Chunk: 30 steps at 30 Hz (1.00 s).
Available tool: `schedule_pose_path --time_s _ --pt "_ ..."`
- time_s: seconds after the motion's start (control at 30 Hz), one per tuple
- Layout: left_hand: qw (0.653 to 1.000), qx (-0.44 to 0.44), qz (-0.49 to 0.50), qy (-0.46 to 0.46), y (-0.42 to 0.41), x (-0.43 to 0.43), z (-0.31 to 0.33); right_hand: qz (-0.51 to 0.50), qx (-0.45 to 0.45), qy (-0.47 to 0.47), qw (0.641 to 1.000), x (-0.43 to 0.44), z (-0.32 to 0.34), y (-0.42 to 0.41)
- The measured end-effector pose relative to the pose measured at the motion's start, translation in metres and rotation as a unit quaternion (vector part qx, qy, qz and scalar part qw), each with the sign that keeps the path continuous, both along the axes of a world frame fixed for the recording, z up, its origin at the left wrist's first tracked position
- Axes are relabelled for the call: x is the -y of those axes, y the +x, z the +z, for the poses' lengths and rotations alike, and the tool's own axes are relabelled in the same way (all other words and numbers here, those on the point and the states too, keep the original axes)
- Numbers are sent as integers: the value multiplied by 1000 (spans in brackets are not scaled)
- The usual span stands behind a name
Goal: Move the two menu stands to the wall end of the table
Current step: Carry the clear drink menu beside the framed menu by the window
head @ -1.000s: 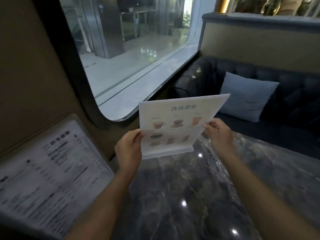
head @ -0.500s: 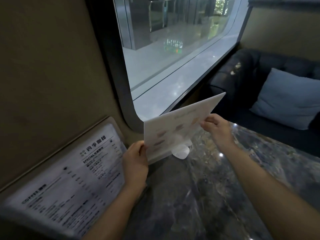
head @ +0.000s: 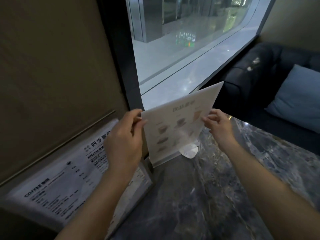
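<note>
Drinks menu stand (head: 180,123): upright on the marble table (head: 199,196), at 12 o'clock from the wearer, just beside the window frame (head: 121,66); its clear round foot appears to touch the tabletop (contact is hard to confirm).
Left hand (head: 123,141): pinches the stand's left edge between thumb and fingers, to steady the sheet as it settles.
Right hand (head: 218,123): at 1 o'clock, fingers spread and curled near the right edge; whether they touch it cannot be told.
Coffee menu stand (head: 69,175): at 9 o'clock, along the wall (head: 52,66), already at the wall end.
Placement logic: both stands sit against the wall side, leaving the central tabletop free.
Step in hand: judged as final alignment and release.
Risk: a light sheet on a small foot may tip if released crooked.
</note>
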<state>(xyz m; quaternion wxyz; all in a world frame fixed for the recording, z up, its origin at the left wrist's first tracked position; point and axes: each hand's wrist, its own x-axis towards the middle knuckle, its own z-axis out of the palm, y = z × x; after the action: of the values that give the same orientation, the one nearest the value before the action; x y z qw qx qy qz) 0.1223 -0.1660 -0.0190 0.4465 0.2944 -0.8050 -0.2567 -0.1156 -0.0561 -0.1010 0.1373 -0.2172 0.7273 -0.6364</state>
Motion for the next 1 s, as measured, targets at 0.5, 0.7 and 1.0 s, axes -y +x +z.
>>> schedule_pose_path --time_s 0.5,0.7,1.0 --pt "994 5 -10 -106 -4 27 16 1 1 -55 998 47 -4 -3" --pt "994 26 -3 -104 0 30 18 42 14 -36 998 64 -8 -6" --pt "978 113 69 -159 6 28 33 83 14 -38 996 76 -9 -7"
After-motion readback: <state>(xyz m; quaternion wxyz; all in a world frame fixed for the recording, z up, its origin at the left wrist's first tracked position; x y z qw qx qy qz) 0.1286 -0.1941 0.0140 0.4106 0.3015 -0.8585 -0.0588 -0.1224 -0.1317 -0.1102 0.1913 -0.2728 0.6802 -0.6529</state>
